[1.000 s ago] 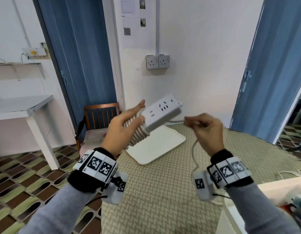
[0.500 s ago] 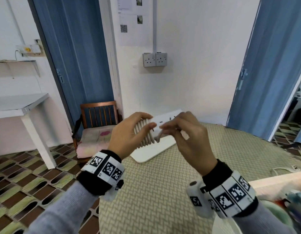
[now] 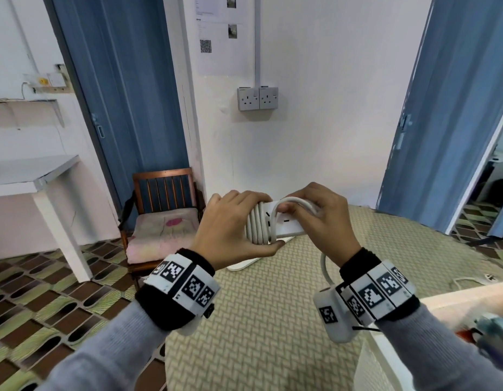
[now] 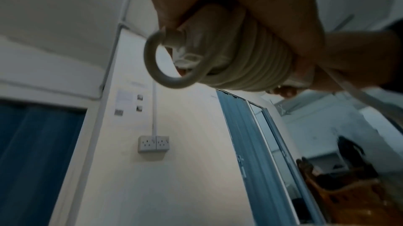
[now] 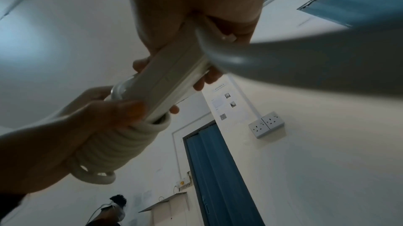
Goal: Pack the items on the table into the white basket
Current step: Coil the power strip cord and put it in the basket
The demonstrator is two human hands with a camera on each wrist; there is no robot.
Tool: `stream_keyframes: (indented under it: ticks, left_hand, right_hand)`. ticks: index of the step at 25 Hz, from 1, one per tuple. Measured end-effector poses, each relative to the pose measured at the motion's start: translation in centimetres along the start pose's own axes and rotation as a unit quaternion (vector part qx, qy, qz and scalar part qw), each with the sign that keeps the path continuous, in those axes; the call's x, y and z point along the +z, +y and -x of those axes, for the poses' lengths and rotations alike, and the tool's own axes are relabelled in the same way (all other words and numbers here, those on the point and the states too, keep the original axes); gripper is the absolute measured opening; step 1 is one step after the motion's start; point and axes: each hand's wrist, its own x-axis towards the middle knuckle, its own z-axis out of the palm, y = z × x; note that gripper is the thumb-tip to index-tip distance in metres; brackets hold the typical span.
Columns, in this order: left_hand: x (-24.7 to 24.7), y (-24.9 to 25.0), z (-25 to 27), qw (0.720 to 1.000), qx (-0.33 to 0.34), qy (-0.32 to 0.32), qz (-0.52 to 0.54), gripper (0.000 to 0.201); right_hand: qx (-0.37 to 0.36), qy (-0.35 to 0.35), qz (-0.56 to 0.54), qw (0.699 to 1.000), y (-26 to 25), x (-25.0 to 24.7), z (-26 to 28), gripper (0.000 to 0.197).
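While the left hand [image 3: 230, 230] grips the cord-wrapped power strip [image 3: 287, 221], the right hand [image 3: 326, 218] holds it.

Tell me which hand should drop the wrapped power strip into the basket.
Probably the left hand: it grips the coils round the power strip, keeping them wound. The right hand only guides loose cord, though the white basket sits on its side.

Both arms raised in front of the chest, forearms converging, grey sleeves and marker bands at the wrists. Left hand [image 3: 230, 224] curled, back toward the camera, thumb underneath, gripping the coiled end of the power strip [image 3: 284, 221] (fingers over the top). Right hand [image 3: 323, 218] closed round its other end, pinching a loop of cable [image 3: 290, 203].
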Motion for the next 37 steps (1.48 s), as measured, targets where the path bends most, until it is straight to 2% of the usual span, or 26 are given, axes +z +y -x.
stream_keyframes:
  ticks: [2, 4, 5, 7, 8, 9, 10, 12, 15, 18, 20, 22, 24, 26, 28, 30, 32, 34, 37]
  left_hand:
    - [-0.2, -0.6, 0.0, 0.999, -0.026, -0.014, 0.04, 0.063]
    - [-0.5, -1.5, 0.0, 0.996, -0.054, -0.03, 0.069, 0.059]
    - [-0.8, -2.1, 0.0, 0.995, -0.062, -0.031, 0.073, 0.058]
    - [-1.2, -3.2, 0.2, 0.995, -0.072, -0.037, 0.06, 0.059]
    - [-1.3, -3.7, 0.3, 0.995, -0.077, -0.04, 0.048, 0.06]
    - [-1.4, -4.3, 0.5, 0.995, -0.085, -0.041, 0.036, 0.061]
    - [-1.5, -4.8, 0.6, 0.994, -0.097, -0.041, 0.027, 0.062]
    - [-1.7, -5.5, 0.8, 0.992, -0.12, -0.039, 0.021, 0.065]
    - [-2.2, -5.1, 1.1, 0.989, -0.112, -0.062, 0.074, 0.062]
    - [-2.8, -3.1, 0.9, 0.967, -0.103, -0.092, 0.213, 0.065]
    - [-3.1, -2.1, 0.3, 0.952, -0.103, -0.072, 0.278, 0.077]
    - [-3.0, -1.6, -0.4, 0.941, -0.103, -0.045, 0.319, 0.083]
    - [-2.5, -1.2, -0.8, 0.936, -0.1, -0.024, 0.338, 0.075]
    - [-2.2, -0.9, -1.0, 0.928, -0.124, 0.006, 0.351, 0.062]
    - [-2.3, -1.2, -1.2, 0.917, -0.172, 0.077, 0.352, 0.05]
    - [-2.6, -2.2, -1.2, 0.902, -0.222, 0.138, 0.344, 0.049]
    - [-2.5, -3.0, -0.9, 0.914, -0.231, 0.131, 0.305, 0.058]
    - [-2.1, -3.2, -0.3, 0.941, -0.2, 0.087, 0.259, 0.069]
    - [-1.5, -2.7, 0.0, 0.968, -0.148, 0.028, 0.201, 0.087]
  right_hand:
    - [0.053, -0.021, -0.048, 0.997, -0.1, -0.1, 0.6, 0.042]
    - [0.155, -0.052, -0.119, 0.979, 0.1, -0.6, 1.3, 0.067]
    - [0.214, -0.078, -0.156, 0.961, 0.4, -0.9, 1.8, 0.079]
    - [0.285, -0.164, -0.209, 0.921, 1.1, -1.5, 2.9, 0.077]
    - [0.285, -0.21, -0.221, 0.909, 1.3, -1.8, 3.4, 0.069]
    - [0.27, -0.232, -0.234, 0.905, 1.6, -2.3, 3.8, 0.062]
    - [0.25, -0.22, -0.249, 0.909, 1.7, -2.9, 3.8, 0.055]
    - [0.21, -0.138, -0.259, 0.933, 2.0, -4.1, 3.1, 0.039]
    - [0.093, -0.013, -0.091, 0.991, 2.2, -4.4, 0.7, 0.014]
    - [0.031, 0.055, 0.006, 0.998, 3.0, -2.8, -1.1, 0.009]
    - [0.054, 0.047, 0.003, 0.997, 3.5, -1.0, -1.0, 0.015]
    - [0.108, 0.011, -0.058, 0.992, 3.3, 1.5, 0.1, 0.009]
    - [0.134, -0.035, -0.137, 0.981, 2.8, 4.0, 1.7, 0.006]
    - [0.121, -0.068, -0.148, 0.979, 2.8, 5.3, 3.6, 0.011]
    - [0.114, -0.075, -0.138, 0.981, 3.3, 4.9, 5.3, 0.017]
    - [0.109, -0.067, -0.17, 0.977, 3.3, 3.8, 7.0, 0.02]
    - [0.045, -0.056, -0.148, 0.986, 2.2, 2.5, 7.8, 0.025]
    - [-0.049, -0.039, -0.082, 0.995, 0.9, 1.5, 7.2, 0.022]
    - [-0.118, 0.0, -0.008, 0.993, -0.9, -0.2, 4.3, 0.016]
